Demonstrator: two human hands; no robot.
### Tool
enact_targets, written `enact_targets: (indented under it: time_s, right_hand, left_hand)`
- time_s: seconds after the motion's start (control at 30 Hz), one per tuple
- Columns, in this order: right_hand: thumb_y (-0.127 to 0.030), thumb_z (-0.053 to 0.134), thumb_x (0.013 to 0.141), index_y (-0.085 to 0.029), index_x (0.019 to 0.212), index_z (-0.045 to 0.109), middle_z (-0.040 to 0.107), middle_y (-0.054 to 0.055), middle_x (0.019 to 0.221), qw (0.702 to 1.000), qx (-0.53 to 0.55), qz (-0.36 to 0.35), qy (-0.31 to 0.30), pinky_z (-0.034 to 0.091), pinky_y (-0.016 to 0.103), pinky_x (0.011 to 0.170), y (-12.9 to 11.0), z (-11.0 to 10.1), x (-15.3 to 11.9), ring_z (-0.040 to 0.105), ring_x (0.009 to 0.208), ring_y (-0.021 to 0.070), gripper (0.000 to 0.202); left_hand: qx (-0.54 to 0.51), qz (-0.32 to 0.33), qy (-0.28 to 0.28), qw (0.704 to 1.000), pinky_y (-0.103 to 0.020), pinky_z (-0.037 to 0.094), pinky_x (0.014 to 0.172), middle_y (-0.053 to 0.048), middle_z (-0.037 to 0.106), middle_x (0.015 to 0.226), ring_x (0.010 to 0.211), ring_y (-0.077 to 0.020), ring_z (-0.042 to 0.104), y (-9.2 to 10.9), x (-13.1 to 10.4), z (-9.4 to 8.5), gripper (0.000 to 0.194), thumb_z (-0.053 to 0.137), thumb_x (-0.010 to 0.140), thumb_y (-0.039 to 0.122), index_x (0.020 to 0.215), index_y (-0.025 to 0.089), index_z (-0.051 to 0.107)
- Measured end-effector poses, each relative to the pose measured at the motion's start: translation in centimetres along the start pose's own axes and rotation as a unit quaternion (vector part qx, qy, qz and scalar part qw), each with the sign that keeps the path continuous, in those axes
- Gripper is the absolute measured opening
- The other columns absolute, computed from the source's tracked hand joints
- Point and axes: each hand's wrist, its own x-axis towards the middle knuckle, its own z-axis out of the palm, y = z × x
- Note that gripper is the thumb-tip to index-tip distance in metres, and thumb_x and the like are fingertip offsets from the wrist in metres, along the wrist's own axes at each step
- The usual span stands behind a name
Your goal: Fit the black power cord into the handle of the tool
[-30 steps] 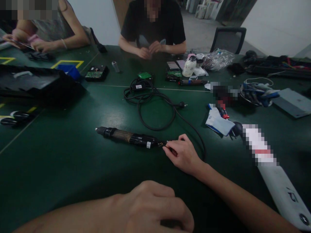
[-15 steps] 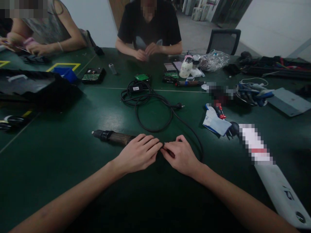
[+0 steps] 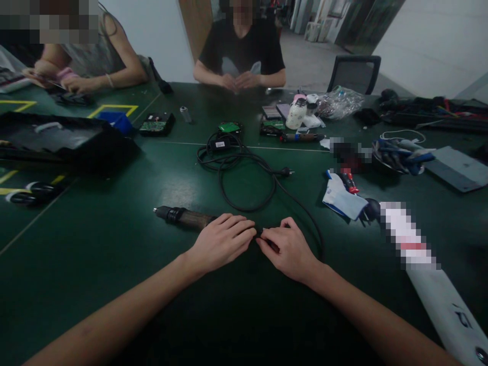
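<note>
An electric screwdriver [image 3: 192,218] lies on the green table, its bit end pointing left. My left hand [image 3: 224,236] is closed over the rear of its body and covers that part. Just to the right, my right hand [image 3: 287,246] pinches the end of a black power cord [image 3: 305,211] at the screwdriver's tail. The two hands' fingertips almost meet there, and whether the connector is seated cannot be made out. Behind them the cord lies in loops, with a small adapter box [image 3: 220,145] and a plug [image 3: 285,172] on the table.
Across the table a person [image 3: 240,56] sits with hands together; another person [image 3: 110,56] works at the left. A black tray [image 3: 57,140] stands left. Circuit boards [image 3: 231,127], a bottle [image 3: 296,114], and another electric screwdriver [image 3: 303,137] lie behind the cord. Gloves [image 3: 345,198] lie right.
The whole view has shifted slightly, so things appear a little farther right and lower. Both hands keep their places on the screwdriver and cord end, with a slightly wider gap between the fingertips.
</note>
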Motion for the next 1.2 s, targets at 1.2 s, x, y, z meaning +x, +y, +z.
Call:
enact_targets:
  time_s: [1.2]
  right_hand:
    - [-0.03, 0.05, 0.103, -0.02, 0.084, 0.061, 0.067, 0.0, 0.075, 1.0, 0.011, 0.002, 0.004, 0.029, 0.036, 0.084, 0.25, 0.39, 0.12, 0.054, 0.067, 0.0139, 0.024]
  left_hand:
    - [-0.008, -0.023, 0.0, 1.0, -0.039, 0.048, 0.097, -0.004, 0.067, 0.126, 0.116, -0.0214, 0.062, 0.05, 0.11, 0.09, 0.021, 0.055, 0.098, 0.027, 0.117, 0.021, 0.062]
